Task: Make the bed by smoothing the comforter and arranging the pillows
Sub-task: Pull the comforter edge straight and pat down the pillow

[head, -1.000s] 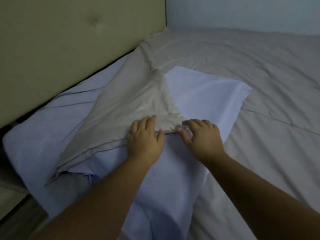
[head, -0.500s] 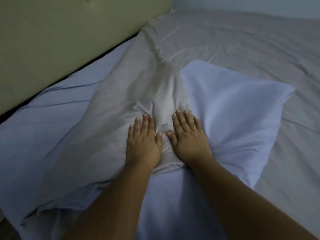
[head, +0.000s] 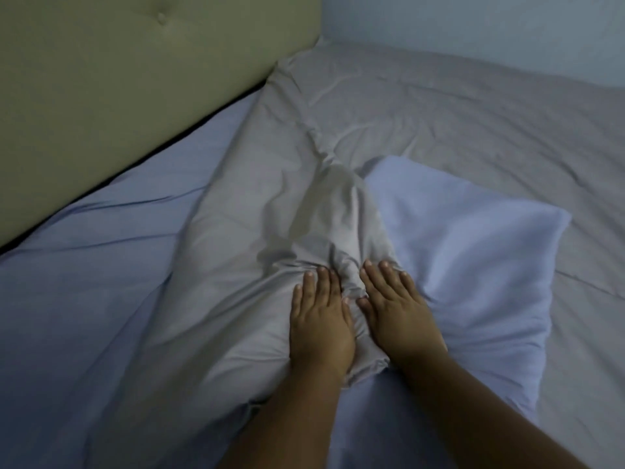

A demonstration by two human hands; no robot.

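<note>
2 hands lie flat, side by side, in the lower middle of the frame, both forearms reaching up from the bottom edge. The left hand [head: 319, 319] rests palm down on a grey fold of the comforter [head: 439, 106], its fingers straight and close together, grasping nothing. The right hand [head: 400, 313] sits just beside it, also palm down with straight fingers pointing toward the top of the frame, released rather than clenched, its outer edge touching the pale blue pillow [head: 473, 252]. Between the 2 thumbs the grey cloth is bunched into small wrinkles. That fold of the comforter runs down from the upper middle of the frame and drapes over the left part of the pillow, while the rest of it spreads across the upper right. The pillow's bare part shows at center right. A blue sheet [head: 84, 265] fills the lower left, below an olive padded headboard [head: 118, 79] in the upper left.
</note>
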